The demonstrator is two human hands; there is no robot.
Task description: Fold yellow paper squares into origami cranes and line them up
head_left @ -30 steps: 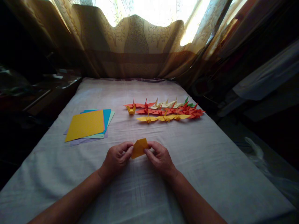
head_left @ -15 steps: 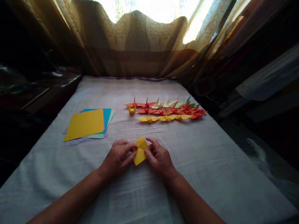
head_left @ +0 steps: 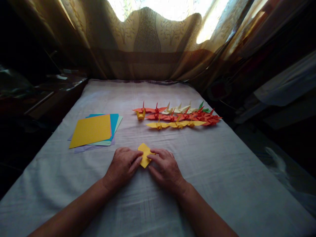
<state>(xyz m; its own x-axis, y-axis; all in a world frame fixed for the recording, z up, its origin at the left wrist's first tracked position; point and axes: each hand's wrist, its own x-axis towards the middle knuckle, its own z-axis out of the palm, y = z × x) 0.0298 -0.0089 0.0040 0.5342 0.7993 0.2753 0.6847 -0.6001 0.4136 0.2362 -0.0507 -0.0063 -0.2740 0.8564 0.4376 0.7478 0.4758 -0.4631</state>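
A small folded piece of yellow origami paper (head_left: 144, 159) lies between my hands at the near middle of the bed-like, cloth-covered surface. My left hand (head_left: 123, 164) pinches its left edge, thumb and forefinger together. From the other side, my right hand (head_left: 166, 166) has its fingertips on the paper's right part, with the thumb low beside the bottom corner. Creases cross the paper, but fingers cover both its sides. Beyond it stand rows of folded paper cranes: yellow cranes (head_left: 176, 125) in front, red cranes (head_left: 172, 117) behind, and pale cream cranes (head_left: 181, 109) at the back.
To the left lies a stack of square paper sheets (head_left: 91, 130), yellow on top, with blue, pale green and lilac edges showing. A small yellow folded figure (head_left: 140, 114) stands left of the cranes. White cloth (head_left: 209, 184) covers the surface; a patterned curtain (head_left: 148, 39) hangs behind.
The yellow paper has turned and shifted slightly left, now lying flatter. My right hand's fingers have moved onto its right part, and its thumb has come off the face. The view has tilted slightly.
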